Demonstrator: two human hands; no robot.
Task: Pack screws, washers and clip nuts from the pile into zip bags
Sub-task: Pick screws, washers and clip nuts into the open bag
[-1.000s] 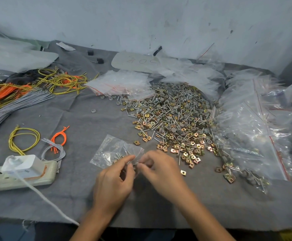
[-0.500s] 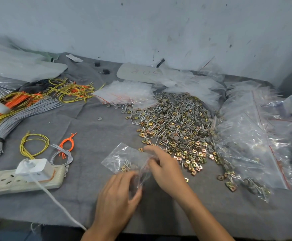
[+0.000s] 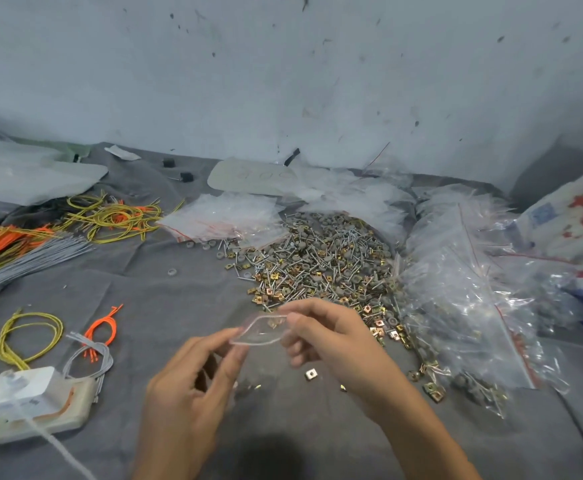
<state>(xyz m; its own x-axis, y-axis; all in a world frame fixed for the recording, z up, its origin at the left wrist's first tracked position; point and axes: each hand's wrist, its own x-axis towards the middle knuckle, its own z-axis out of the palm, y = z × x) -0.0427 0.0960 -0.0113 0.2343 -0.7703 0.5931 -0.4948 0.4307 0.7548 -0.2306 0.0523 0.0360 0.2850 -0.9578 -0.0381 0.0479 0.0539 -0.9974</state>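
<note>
Just near of the hardware pile point(image 3: 321, 268), left hand point(image 3: 193, 386) and right hand point(image 3: 331, 337) each pinch one end of the clear zip bag point(image 3: 259, 330), its mouth spread, gold pieces dimly showing inside.

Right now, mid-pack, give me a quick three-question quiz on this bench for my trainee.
1. True or false: the left hand and the right hand both pinch the zip bag.
2. The hardware pile lies: A) beyond the zip bag, toward the wall; B) under the left hand; C) inside the zip bag.
3. Fill in: on the cloth, just below the right hand's fingers, lies a square gold ___.

Key: 1 true; 2 A; 3 clip nut.
</note>
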